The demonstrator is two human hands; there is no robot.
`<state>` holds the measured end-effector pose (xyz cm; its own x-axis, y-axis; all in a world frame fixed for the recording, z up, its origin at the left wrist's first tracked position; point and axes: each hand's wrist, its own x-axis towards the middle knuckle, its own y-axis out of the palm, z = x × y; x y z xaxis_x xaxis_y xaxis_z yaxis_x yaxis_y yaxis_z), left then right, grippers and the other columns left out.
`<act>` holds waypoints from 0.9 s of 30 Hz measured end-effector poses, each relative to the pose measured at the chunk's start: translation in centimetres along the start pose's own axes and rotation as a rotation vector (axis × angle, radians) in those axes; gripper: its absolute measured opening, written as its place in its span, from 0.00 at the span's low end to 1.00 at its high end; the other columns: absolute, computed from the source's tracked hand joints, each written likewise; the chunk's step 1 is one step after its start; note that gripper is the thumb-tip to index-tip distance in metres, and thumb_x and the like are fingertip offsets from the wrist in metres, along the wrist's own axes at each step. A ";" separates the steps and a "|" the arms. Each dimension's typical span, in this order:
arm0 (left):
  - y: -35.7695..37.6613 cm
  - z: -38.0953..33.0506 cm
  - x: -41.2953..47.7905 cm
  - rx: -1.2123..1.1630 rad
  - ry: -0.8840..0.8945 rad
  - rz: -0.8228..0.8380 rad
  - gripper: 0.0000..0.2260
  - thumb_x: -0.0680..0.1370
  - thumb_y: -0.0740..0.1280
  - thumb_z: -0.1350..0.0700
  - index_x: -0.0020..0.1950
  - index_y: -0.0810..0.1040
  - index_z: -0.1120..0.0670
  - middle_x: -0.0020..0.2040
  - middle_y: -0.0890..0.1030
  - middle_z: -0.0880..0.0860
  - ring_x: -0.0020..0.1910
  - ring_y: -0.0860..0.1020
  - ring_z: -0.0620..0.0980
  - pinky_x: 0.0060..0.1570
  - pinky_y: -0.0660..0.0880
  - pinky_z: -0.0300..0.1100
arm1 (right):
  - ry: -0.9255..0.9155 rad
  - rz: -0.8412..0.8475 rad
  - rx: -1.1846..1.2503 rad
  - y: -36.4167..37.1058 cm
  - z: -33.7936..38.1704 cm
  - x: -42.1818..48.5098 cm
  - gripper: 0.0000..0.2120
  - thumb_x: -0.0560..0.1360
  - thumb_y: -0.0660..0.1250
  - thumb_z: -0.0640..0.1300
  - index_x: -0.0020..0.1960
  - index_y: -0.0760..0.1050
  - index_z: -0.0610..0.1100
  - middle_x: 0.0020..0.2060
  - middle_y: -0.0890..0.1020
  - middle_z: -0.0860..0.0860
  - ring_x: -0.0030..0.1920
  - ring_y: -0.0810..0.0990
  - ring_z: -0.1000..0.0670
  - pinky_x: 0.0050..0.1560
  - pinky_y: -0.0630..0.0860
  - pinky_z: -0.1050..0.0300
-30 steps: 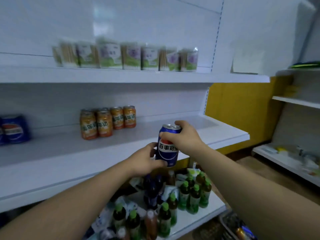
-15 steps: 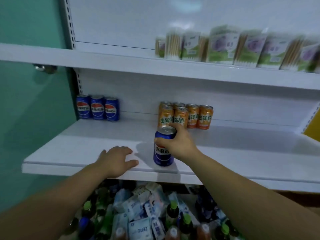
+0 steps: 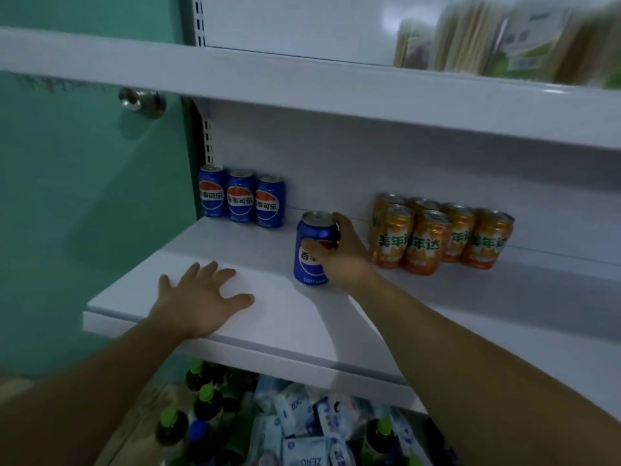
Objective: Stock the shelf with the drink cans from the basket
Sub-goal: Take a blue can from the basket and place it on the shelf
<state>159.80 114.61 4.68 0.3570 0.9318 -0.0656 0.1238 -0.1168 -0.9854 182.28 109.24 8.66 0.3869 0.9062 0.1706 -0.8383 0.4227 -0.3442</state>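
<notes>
**Right hand holding a can upright on the middle shelf**

The right hand (image 3: 339, 260) reaches in from the lower right and grips a blue can (image 3: 308, 269). The thumb crosses the label at the front and the fingers curl round the far side up to the rim. The can is upright, with its base at the surface of the shelf (image 3: 420, 317); whether it rests fully on the board cannot be told. It stands about midway between the two groups of stock at the back of the shelf, nearer the front than either.

To its left, three blue cans (image 3: 241, 196) of the same label stand side by side against the back panel, next to the slotted upright. To its right is a cluster of orange cans (image 3: 437, 238), two of them in front of the rest; the back of the right hand lies just beside the nearest one.

The left hand (image 3: 201, 297) lies flat on the front left part of the shelf, palm down, fingers spread and straight, holding nothing.

The upper shelf (image 3: 336, 92) carries packets (image 3: 504, 35), too blurred to read. At far left is a green panel (image 3: 84, 213) with a metal knob (image 3: 142, 103). Below the shelf are bottles (image 3: 205, 398) with green caps and white packs (image 3: 302, 442).
</notes>
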 end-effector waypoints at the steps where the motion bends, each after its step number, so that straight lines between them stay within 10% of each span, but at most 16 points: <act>1: 0.1 0.1 0.0 -0.011 -0.001 -0.002 0.34 0.74 0.50 0.28 0.77 0.52 0.40 0.79 0.47 0.45 0.78 0.46 0.49 0.73 0.43 0.61 | 0.000 -0.028 -0.008 0.6 0.1 0.8 0.25 0.73 0.72 0.45 0.67 0.67 0.49 0.64 0.76 0.50 0.63 0.75 0.48 0.59 0.71 0.56; 27: 0.9 1.2 0.7 -0.041 0.031 -0.052 0.34 0.73 0.50 0.28 0.76 0.51 0.39 0.79 0.48 0.44 0.77 0.44 0.47 0.73 0.42 0.60 | -0.083 -0.264 -0.241 7.2 -3.4 14.1 0.42 0.71 0.75 0.49 0.76 0.55 0.44 0.67 0.66 0.42 0.65 0.72 0.40 0.62 0.73 0.46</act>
<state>159.01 115.56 3.53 0.3778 0.9258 -0.0085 0.1810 -0.0829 -0.9800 182.98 125.07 5.42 0.5372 0.7659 0.3533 -0.5957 0.6410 -0.4841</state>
